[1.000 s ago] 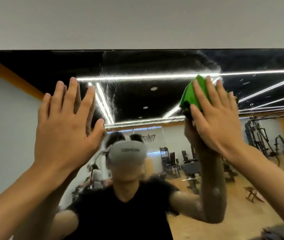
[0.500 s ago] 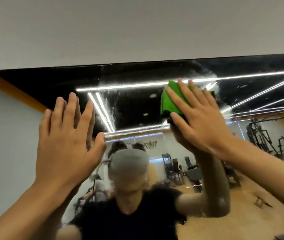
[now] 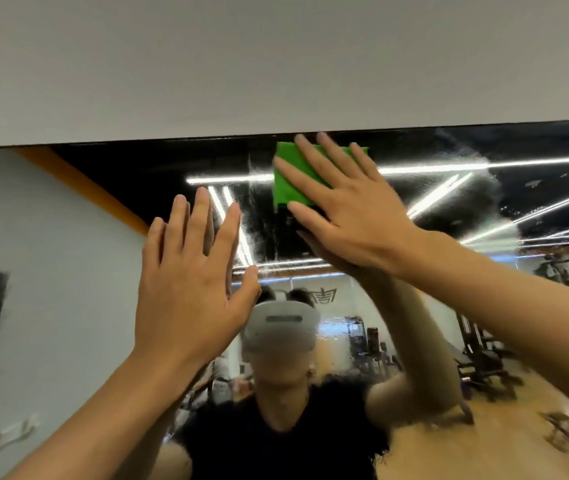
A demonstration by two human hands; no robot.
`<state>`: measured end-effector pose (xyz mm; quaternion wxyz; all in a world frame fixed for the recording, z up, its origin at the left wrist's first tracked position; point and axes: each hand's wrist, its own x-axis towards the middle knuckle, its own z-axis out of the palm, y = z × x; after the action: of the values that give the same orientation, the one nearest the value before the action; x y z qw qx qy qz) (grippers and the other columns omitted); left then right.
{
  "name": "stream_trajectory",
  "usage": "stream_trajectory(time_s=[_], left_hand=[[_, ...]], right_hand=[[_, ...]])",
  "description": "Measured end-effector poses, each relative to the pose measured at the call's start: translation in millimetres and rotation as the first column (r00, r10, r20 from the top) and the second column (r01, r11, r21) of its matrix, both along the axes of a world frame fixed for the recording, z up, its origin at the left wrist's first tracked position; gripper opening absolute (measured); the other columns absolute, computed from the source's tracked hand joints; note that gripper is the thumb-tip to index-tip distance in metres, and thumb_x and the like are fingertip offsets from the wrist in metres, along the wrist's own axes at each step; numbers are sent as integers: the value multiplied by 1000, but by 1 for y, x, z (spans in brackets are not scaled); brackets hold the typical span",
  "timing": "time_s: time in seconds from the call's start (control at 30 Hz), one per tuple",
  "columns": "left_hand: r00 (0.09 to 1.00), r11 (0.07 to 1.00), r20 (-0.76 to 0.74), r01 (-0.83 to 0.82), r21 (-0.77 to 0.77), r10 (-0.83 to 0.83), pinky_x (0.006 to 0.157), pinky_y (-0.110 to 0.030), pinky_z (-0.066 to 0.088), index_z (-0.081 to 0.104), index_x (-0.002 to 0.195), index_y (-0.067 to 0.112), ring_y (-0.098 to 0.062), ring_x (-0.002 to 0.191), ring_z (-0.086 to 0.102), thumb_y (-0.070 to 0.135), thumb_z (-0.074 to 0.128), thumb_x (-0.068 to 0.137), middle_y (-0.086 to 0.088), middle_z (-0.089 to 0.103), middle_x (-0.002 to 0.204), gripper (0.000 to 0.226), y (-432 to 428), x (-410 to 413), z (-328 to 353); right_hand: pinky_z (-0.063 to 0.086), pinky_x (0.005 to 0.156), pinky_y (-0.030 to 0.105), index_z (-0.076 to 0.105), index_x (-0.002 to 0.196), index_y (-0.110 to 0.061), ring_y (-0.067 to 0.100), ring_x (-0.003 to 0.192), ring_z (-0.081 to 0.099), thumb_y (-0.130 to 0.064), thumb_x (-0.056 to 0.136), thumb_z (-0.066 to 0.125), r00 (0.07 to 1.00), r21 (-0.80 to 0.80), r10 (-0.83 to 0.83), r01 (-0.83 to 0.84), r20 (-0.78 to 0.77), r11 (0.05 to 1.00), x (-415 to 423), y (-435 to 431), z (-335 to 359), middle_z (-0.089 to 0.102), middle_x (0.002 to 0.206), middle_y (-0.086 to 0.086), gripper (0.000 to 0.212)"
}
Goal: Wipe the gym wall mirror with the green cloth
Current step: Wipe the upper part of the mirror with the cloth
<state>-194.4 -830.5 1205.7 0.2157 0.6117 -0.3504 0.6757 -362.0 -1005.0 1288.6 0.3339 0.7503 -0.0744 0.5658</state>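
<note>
Both bare arms reach up from the lower corners of the frame. The left hand [image 3: 189, 289] is raised at centre left, palm forward, fingers straight and slightly spread. The right hand [image 3: 349, 213], higher at upper centre, lies flat with fingers splayed.

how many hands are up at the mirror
2: the left hand spread flat left of centre, the right hand pressing the green cloth near the top edge of the mirror.
</note>
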Motion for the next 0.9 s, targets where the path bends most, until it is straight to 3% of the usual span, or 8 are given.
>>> stream_trajectory(time_s=[0.17,0.23,0.37,0.5,0.63,0.8,0.9], left_hand=[[1000,1000,-21,-4,20,5,133,-50,5,21,169,24,-31,164,4,58,34,102,-12,11,177,77,-1,-2,0],[1000,1000,-24,-15,17,15,133,-50,5,22,169,24,-31,164,3,59,33,101,-12,10,177,77,1,-2,-1],[1000,1000,-8,-4,2,4,133,-50,7,23,169,24,-29,164,5,60,32,101,-11,13,177,77,1,-2,0],[1000,1000,-9,-8,0,8,133,-52,9,22,169,23,-29,165,4,61,29,101,-11,12,177,78,1,0,0],[1000,1000,-7,-21,3,21,132,-53,10,21,170,22,-31,164,5,61,27,101,-13,10,177,79,0,0,-1],[1000,1000,-6,-20,3,20,132,-54,12,23,169,22,-31,164,7,60,28,101,-13,13,177,78,1,-1,-1],[1000,1000,7,-13,-7,13,131,-55,14,25,169,22,-31,164,9,59,29,101,-13,15,176,77,2,1,-1]], right_hand=[[0,130,50,8,164,-47,22,162,-2,-65,99,9,977,264,-53,-4,208,964,-35,-33,22,6,176,-6,67],[0,129,52,12,165,-45,23,162,-1,-63,100,11,972,269,-55,-8,227,963,-13,-8,36,8,176,-6,68],[-3,130,53,6,166,-41,23,162,-6,-62,101,4,998,80,-26,22,55,997,28,37,37,1,176,-6,68],[-4,130,51,0,166,-42,20,162,-12,-59,107,5,990,-103,-76,64,-122,993,9,22,-14,-5,175,-7,62],[0,131,52,8,167,-40,21,162,-7,-59,109,10,952,-218,-130,69,-276,973,-16,0,-45,2,176,-6,61],[0,130,51,8,165,-43,20,162,-4,-64,100,2,997,-29,-61,60,-55,998,14,31,21,4,175,-8,68],[-1,130,52,8,166,-41,22,162,-4,-61,98,2,999,3,-41,41,3,999,33,45,18,3,176,-6,71]])
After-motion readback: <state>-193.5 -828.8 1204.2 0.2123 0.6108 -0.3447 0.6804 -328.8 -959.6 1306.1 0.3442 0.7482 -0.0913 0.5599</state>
